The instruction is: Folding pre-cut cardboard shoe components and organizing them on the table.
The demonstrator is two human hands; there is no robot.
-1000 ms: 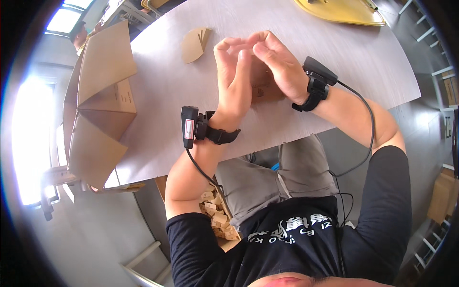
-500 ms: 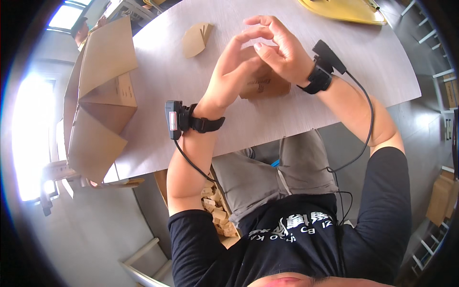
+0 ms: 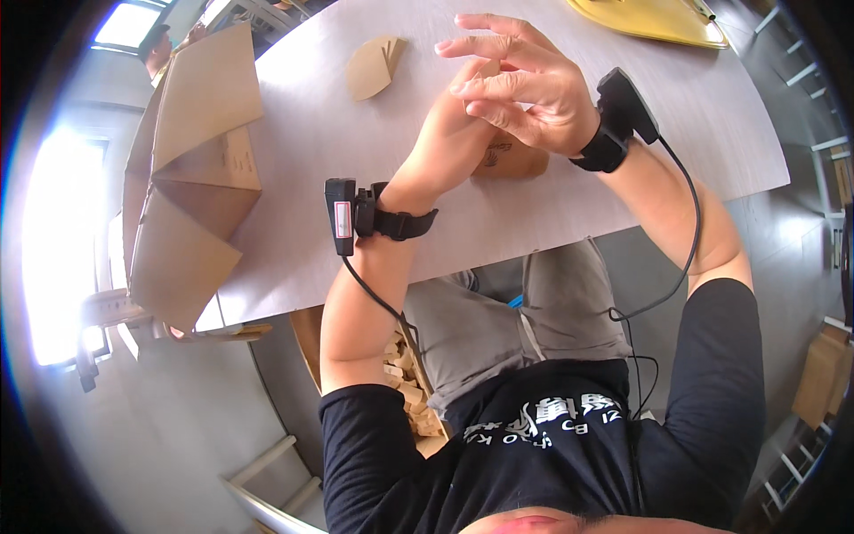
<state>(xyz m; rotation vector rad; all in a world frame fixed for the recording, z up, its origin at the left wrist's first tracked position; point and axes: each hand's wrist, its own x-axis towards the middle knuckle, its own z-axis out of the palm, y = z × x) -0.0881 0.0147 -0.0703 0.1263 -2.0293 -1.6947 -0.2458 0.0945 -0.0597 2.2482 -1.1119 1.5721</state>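
A small brown cardboard box with dark print (image 3: 511, 160) sits on the pale table below my two hands, which cover much of it. My right hand (image 3: 534, 93) is open above the box, its fingers spread and stretched to the left. My left hand (image 3: 458, 129) reaches up along the box's left side and crosses under my right hand. The left fingers are mostly hidden there, so their grip on the box cannot be made out. A black strap with a small device sits on each wrist.
A large open carton (image 3: 196, 169) stands at the table's left edge. A folded brown paper piece (image 3: 374, 69) lies beyond my left hand. At the far right is a yellow flat object (image 3: 654, 18). A carton of small brown pieces (image 3: 409, 396) stands below the table. Another person (image 3: 157, 49) is far left.
My right hand has opened its fingers wider and swung over my left hand. My left hand has shifted slightly right, its fingers now more hidden. The small box shows less.
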